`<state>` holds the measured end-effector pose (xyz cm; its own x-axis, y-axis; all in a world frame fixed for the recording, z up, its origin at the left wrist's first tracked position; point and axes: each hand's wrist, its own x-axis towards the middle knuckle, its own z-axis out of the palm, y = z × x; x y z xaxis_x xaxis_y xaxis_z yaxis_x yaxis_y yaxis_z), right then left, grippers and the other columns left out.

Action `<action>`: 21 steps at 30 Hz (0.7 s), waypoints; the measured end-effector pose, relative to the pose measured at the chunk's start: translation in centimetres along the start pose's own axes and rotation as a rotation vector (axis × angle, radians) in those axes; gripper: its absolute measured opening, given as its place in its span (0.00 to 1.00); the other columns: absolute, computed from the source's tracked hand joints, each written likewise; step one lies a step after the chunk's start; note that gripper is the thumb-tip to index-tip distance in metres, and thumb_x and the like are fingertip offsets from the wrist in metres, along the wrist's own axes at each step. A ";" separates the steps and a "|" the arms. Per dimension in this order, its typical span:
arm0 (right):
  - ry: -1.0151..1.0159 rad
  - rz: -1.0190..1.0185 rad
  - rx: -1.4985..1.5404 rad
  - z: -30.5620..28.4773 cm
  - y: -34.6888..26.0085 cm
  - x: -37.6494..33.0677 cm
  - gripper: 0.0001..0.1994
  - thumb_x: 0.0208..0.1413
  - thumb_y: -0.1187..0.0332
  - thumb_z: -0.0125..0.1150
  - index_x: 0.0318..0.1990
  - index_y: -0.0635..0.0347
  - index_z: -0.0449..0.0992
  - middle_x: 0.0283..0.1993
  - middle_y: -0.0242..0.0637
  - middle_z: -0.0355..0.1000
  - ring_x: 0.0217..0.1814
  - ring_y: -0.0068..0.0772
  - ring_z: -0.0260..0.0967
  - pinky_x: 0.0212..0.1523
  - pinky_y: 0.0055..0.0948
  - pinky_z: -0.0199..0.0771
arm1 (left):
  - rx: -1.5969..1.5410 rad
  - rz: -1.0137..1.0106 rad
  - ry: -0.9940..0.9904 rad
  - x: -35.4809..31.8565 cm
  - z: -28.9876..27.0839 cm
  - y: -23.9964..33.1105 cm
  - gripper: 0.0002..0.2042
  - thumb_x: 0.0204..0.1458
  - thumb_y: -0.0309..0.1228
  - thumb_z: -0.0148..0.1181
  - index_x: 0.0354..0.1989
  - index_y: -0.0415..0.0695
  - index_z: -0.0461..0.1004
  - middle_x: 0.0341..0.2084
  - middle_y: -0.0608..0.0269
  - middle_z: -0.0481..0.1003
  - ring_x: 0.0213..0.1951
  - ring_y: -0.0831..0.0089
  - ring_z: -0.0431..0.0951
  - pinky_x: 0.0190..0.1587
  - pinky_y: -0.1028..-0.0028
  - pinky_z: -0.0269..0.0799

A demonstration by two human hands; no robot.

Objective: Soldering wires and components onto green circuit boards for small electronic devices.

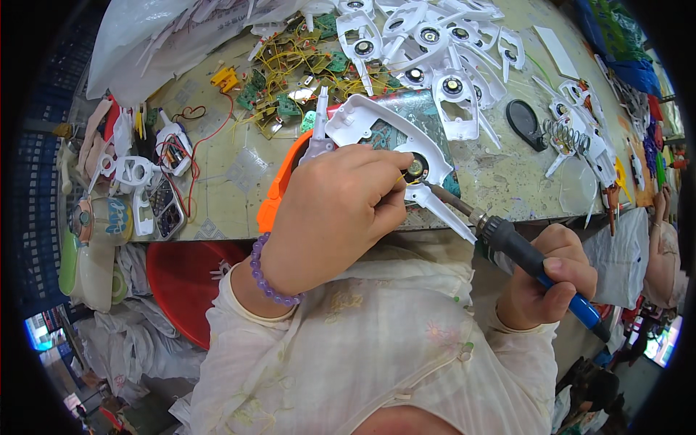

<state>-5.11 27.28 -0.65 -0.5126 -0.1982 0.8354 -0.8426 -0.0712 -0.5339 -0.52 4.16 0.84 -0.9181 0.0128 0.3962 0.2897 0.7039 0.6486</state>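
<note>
White plastic shell [377, 127] with a small round speaker [415, 168] set in it sits at the near edge of the worktable [500, 181], its long axis running from upper left down to lower right. Over the shell's near side the left hand [337, 217] is clenched, fingertips pinching a thin yellow wire [401, 176] right beside the speaker. From the shell's lower right comes a soldering iron [507, 243], its metal tip touching or almost touching the speaker's edge; which, I cannot tell. The right hand [547, 286] is wrapped tight around the iron's black-and-blue handle, well apart from the shell. An orange part [275, 192] lies just left of the shell, and a heap of like white shells [435, 43] and green circuit boards [290, 80] lies beyond it.
</note>
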 end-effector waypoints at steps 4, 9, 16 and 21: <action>-0.050 -0.079 -0.020 0.1 -0.2 -0.2 0.16 0.59 0.56 0.51 0.32 0.61 0.67 0.17 0.30 0.60 0.13 0.24 0.53 0.12 0.25 0.50 | 0.016 0.018 -0.001 0.0 0.1 -0.2 0.03 0.38 0.20 0.61 0.22 0.38 0.73 0.33 0.58 0.79 0.23 0.71 0.76 0.25 0.76 0.71; -0.145 -0.339 0.021 0.4 0.5 -0.7 0.08 0.48 0.67 0.55 0.29 0.63 0.70 0.16 0.29 0.60 0.12 0.23 0.53 0.11 0.24 0.48 | 0.065 0.002 0.011 -0.3 0.1 0.0 0.03 0.39 0.21 0.61 0.22 0.38 0.73 0.32 0.58 0.79 0.25 0.69 0.77 0.26 0.75 0.72; -0.084 -0.328 0.027 0.6 0.6 -1.3 0.09 0.49 0.66 0.55 0.29 0.63 0.69 0.16 0.30 0.60 0.12 0.23 0.54 0.10 0.23 0.50 | 0.085 0.007 0.021 -0.1 0.2 0.1 0.03 0.39 0.21 0.61 0.22 0.38 0.73 0.32 0.57 0.79 0.26 0.68 0.78 0.28 0.74 0.73; 0.107 -0.324 -0.022 0.6 0.6 -1.5 0.13 0.58 0.60 0.50 0.30 0.62 0.66 0.17 0.29 0.58 0.13 0.24 0.53 0.11 0.24 0.50 | 0.088 -0.008 0.013 -0.1 0.0 0.1 0.03 0.39 0.21 0.61 0.22 0.38 0.73 0.32 0.57 0.79 0.26 0.68 0.78 0.29 0.73 0.73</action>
<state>-4.71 26.96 -2.31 -0.2314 -0.0648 0.9707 -0.9672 -0.0925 -0.2367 -0.41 4.25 0.89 -0.9164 -0.0017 0.4003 0.2574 0.7634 0.5924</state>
